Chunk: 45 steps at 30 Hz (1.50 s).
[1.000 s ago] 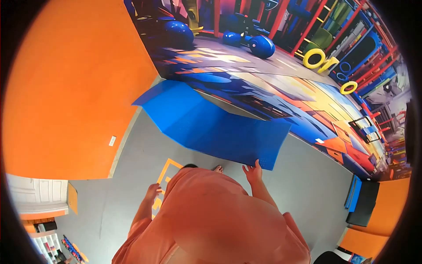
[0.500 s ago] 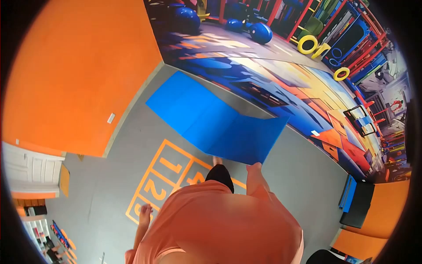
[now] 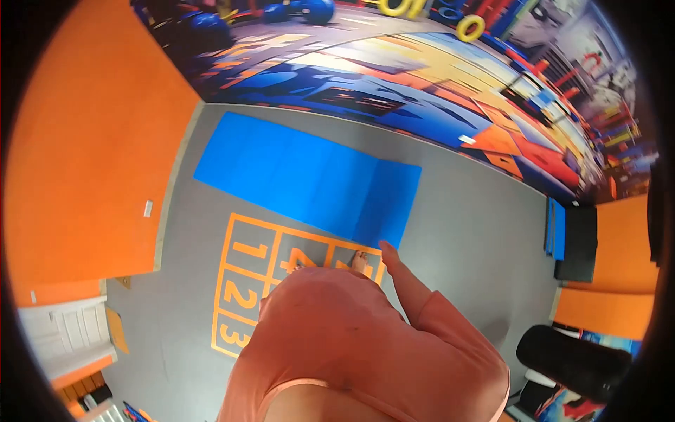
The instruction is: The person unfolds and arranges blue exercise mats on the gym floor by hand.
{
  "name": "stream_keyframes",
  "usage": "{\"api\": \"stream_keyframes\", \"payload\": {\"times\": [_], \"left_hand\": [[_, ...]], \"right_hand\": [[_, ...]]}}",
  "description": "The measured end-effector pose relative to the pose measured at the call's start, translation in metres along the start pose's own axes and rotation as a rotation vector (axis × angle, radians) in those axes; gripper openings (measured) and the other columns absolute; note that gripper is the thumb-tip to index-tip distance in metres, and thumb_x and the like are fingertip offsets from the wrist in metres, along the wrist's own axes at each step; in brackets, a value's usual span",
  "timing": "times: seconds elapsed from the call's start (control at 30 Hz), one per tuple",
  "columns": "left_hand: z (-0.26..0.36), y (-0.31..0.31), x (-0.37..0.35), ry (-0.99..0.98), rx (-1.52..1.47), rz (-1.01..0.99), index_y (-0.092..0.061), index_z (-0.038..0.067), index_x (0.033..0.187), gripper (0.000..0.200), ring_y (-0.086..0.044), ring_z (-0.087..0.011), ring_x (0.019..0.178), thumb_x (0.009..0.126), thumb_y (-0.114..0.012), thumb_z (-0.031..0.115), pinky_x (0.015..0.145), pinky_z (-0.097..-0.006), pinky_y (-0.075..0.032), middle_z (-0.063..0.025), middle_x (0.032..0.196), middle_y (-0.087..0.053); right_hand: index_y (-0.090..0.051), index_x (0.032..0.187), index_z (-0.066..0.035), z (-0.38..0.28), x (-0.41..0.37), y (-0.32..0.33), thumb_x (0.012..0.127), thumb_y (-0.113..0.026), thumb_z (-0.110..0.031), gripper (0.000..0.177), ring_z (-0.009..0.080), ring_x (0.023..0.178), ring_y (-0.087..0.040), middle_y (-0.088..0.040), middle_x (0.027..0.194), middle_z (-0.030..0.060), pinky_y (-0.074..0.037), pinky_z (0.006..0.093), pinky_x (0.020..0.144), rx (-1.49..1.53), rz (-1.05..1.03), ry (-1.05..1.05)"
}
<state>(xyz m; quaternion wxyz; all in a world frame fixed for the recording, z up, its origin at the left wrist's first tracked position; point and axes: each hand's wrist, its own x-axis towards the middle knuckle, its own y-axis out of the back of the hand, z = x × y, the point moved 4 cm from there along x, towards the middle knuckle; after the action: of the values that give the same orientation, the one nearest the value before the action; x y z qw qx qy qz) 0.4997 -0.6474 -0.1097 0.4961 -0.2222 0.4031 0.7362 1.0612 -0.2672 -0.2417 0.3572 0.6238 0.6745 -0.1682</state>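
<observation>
1. Since half a second ago, the blue mat (image 3: pixel 309 179) has gone from lifted and folded at its near end to lying flat and fully opened on the gray floor (image 3: pixel 471 232).
2. It runs from the upper left of the frame down towards the centre, with its far long edge close to the mural wall (image 3: pixel 422 77).
3. My right hand (image 3: pixel 389 253) reaches out at the centre of the frame, right at the mat's near lower corner.
4. I cannot tell the state of its grip. The fingers look stretched out, but the hand is small and warped by the lens, and whether it touches the mat is unclear.
5. My left hand is out of view, hidden behind my salmon shirt (image 3: pixel 351 337).
6. One bare foot (image 3: pixel 360 262) stands just beside the right hand, on the orange hopscotch grid (image 3: pixel 246 281) painted on the floor below the mat.
7. An orange wall (image 3: pixel 91 155) fills the left of the frame.
8. At the right edge, some stacked mats (image 3: pixel 559 228) in blue and black lie well apart from the blue mat.
</observation>
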Motion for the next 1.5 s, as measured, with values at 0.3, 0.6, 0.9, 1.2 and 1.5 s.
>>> {"api": "stream_keyframes", "payload": {"times": [0.3, 0.6, 0.9, 1.2, 1.5], "left_hand": [[0.248, -0.074, 0.117, -0.424, -0.002, 0.022, -0.059, 0.009, 0.112, 0.029, -0.058, -0.0152, 0.089, 0.099, -0.059, 0.036, 0.084, -0.0322, -0.048, -0.001, 0.1, -0.06], [0.324, -0.256, 0.095, -0.309, 0.045, -0.385, -0.059, 0.015, 0.121, 0.035, -0.063, -0.0162, 0.093, 0.096, -0.062, 0.038, 0.08, -0.0293, -0.046, -0.0002, 0.105, -0.065], [0.335, -0.348, 0.075, -0.196, 0.089, -0.498, -0.056, 0.006, 0.127, 0.044, -0.062, -0.0218, 0.101, 0.099, -0.058, 0.04, 0.086, -0.0368, -0.048, -0.0117, 0.118, -0.064], [0.365, -0.35, 0.101, -0.226, 0.136, -0.447, -0.057, 0.01, 0.126, 0.044, -0.062, -0.0195, 0.097, 0.098, -0.059, 0.045, 0.087, -0.038, -0.045, -0.0075, 0.117, -0.065], [0.345, -0.331, 0.16, -0.157, 0.129, -0.45, -0.062, 0.004, 0.115, 0.035, -0.062, -0.0215, 0.087, 0.096, -0.06, 0.033, 0.075, -0.0357, -0.05, -0.0099, 0.105, -0.067]], "right_hand": [[-0.064, 0.13, -0.005, 0.074, -0.104, 0.178, 0.097, -0.058, -0.032, 0.043, 0.02, 0.097, -0.065, -0.07, 0.109, 0.0112, -0.052, 0.034, 0.088, 0.014, 0.262, 0.053], [-0.058, 0.13, -0.019, 0.325, -0.236, 0.293, 0.099, -0.052, -0.04, 0.038, 0.0211, 0.064, -0.061, -0.067, 0.098, 0.008, -0.041, 0.0347, 0.052, 0.343, 0.432, -0.715], [-0.062, 0.125, -0.007, 0.238, -0.206, 0.248, 0.097, -0.057, -0.028, 0.036, 0.018, 0.068, -0.062, -0.067, 0.09, 0.0052, -0.049, 0.0365, 0.056, 0.456, 0.368, -0.413], [-0.063, 0.125, -0.002, 0.135, -0.181, 0.225, 0.096, -0.064, -0.031, 0.041, 0.0203, 0.097, -0.068, -0.071, 0.111, 0.0117, -0.056, 0.0368, 0.081, 0.043, 0.216, -0.104], [-0.064, 0.121, -0.002, 0.181, -0.171, 0.242, 0.096, -0.064, -0.026, 0.034, 0.0188, 0.085, -0.064, -0.067, 0.096, 0.0091, -0.056, 0.0335, 0.072, 0.274, 0.352, -0.357]]}}
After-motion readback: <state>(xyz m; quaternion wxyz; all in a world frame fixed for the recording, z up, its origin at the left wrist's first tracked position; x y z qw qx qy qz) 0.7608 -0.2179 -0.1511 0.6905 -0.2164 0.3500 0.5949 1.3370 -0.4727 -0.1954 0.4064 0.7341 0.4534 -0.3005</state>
